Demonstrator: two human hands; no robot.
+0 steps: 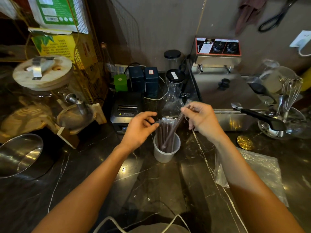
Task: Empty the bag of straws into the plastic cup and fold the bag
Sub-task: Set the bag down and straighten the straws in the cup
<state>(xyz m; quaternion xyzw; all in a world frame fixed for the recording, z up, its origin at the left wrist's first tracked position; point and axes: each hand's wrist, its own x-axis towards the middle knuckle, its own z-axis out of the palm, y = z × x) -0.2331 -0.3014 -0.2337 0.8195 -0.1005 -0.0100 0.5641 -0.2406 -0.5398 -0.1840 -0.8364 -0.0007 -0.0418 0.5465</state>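
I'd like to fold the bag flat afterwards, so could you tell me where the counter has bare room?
Bare counter lies between the plastic cup, the steel bowl and the near edge. To the right, the empty bag covers the top. Behind the cup it is crowded: receipt printer, glass carafe, fryer.

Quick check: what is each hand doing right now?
Left hand: open, fingertips against the wrapped dark straws standing in the translucent plastic cup.
Right hand: closed, pinching one slanted wrapped dark straw.
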